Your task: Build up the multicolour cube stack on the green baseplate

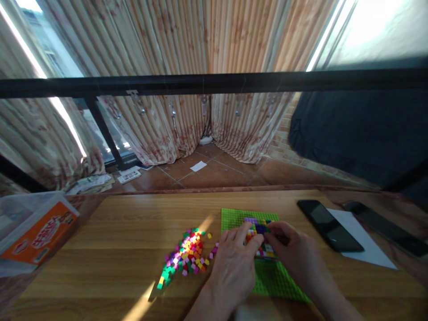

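A green studded baseplate (279,278) lies on the table under both of my hands. A block of small multicoloured toy bricks (260,228) stands on it, partly hidden by my fingers. My left hand (234,261) lies over the left side of the plate, fingers stretched out and thumb reaching to the bricks. At the block's right side, my right hand (297,249) is closed in a pinch, fingertips against the bricks; whatever sits between them is hidden. Left of my left hand spreads a loose pile of small coloured bricks (189,252), partly sunlit.
To the right, a black phone (329,225) rests partly on a white sheet (363,240), with another dark phone-like slab (388,227) beyond. A clear plastic tub with an orange label (40,234) stands at the left. A dark rail (207,83) crosses behind the wooden table (127,227).
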The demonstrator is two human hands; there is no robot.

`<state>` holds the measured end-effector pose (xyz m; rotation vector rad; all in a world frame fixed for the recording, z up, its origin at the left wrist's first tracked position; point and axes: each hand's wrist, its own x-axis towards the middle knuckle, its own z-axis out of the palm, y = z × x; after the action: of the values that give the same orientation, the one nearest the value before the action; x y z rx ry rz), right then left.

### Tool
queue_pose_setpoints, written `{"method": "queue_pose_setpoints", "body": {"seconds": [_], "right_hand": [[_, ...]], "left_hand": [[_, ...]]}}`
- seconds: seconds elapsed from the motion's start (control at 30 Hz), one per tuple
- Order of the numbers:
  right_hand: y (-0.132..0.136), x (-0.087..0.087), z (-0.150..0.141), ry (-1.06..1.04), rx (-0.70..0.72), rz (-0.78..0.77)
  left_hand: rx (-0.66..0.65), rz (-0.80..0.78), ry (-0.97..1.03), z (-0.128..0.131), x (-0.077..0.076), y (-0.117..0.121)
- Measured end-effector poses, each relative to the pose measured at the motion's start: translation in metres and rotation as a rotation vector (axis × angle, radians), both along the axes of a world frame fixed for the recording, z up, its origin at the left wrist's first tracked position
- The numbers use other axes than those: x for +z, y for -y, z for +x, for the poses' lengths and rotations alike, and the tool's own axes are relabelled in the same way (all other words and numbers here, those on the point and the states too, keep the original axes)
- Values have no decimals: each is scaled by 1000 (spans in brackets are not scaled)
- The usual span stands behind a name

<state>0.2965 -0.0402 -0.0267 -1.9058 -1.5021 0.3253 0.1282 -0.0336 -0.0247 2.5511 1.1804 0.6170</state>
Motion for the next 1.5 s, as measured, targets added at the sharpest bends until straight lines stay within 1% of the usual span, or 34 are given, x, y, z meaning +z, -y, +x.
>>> {"method": "queue_pose_setpoints", "body": {"seconds": [0.13, 0.23, 0.37, 0.43, 0.53, 0.6, 0.67, 0.73, 0.8, 0.87, 0.93, 1.03, 1.23, 1.37, 1.5], "right_hand": [[-1, -1, -1, -13, 7, 3], [-1, 0, -2, -4, -19, 7], [1, 4, -3, -21, -32, -8], [3, 8, -4, -27, -38, -1], [7, 15, -11, -40, -22, 73], [8, 17, -23, -59, 57, 147], [9, 18, -39, -61, 171, 206], [9, 16, -59, -41, 288, 226], [8, 12, -78, -20, 406, 188], [7, 6, -94, 2, 483, 124], [4, 0, -106, 41, 516, 63], [-2, -6, -118, 117, 517, -26], [-16, -15, -132, 192, 532, -123], [-21, -19, -136, 232, 548, -145], [-21, -20, -139, 243, 561, -121]], "left_hand": [[20, 0, -22, 2, 2, 2], [40, 0, -31, 5, 2, 4], [62, -5, -14, 6, -1, 6], [52, -8, 9, 6, -2, 8], [32, -13, 93, 1, -1, 9], [60, -14, 188, -7, 2, 6], [149, -8, 308, -20, 4, -3], [289, -16, 454, -39, 7, -15], [459, -37, 598, -59, 9, -27], [619, -89, 741, -76, 10, -37], [690, -134, 807, -89, 10, -42], [691, -158, 827, -96, 8, -42], [686, -156, 841, -95, 8, -39], [689, -175, 858, -97, 12, -38], [678, -166, 847, -99, 14, -37]]}}
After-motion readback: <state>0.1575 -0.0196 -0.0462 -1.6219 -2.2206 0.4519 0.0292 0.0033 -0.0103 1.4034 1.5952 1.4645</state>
